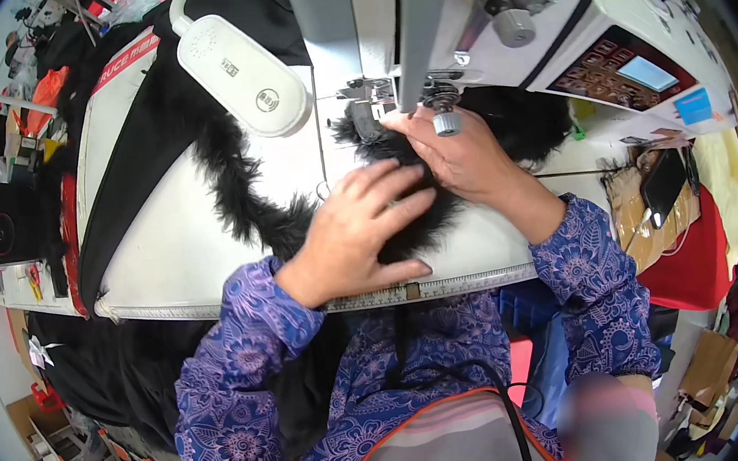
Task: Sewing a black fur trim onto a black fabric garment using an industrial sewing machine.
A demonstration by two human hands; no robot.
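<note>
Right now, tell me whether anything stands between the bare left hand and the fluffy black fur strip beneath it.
Nothing visible does: the left hand lies over the fur strip. The white, rounded oblong device is farther up and left, out of the way.

Lettering (116,69) marks a red strip (131,57); print (267,101), the lamp (243,81); graduations (475,283), the ruler (368,301).
</note>
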